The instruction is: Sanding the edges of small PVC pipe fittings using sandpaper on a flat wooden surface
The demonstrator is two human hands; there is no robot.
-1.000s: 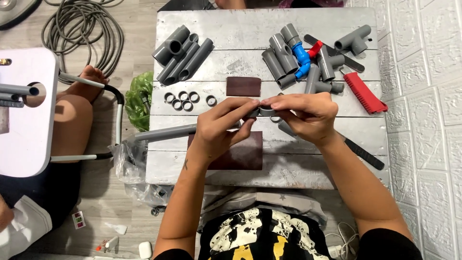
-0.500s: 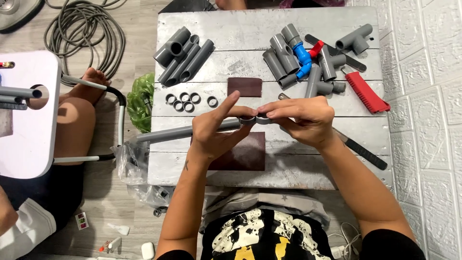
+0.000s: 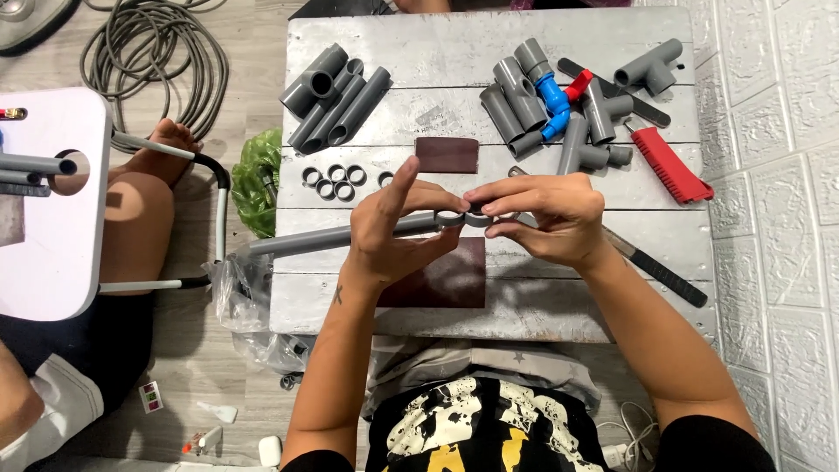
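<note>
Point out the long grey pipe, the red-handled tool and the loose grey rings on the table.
long grey pipe (image 3: pixel 306 239): head view, on its bare shaft left of the left hand.
red-handled tool (image 3: pixel 669 164): head view, on the middle of its ribbed red handle.
loose grey rings (image 3: pixel 336 172): head view, on one ring of the cluster.

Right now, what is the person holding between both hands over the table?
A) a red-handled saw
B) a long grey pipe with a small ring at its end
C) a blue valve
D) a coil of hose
B: the left hand grips a long grey pipe, and the right hand pinches a small grey ring at its end.
</note>
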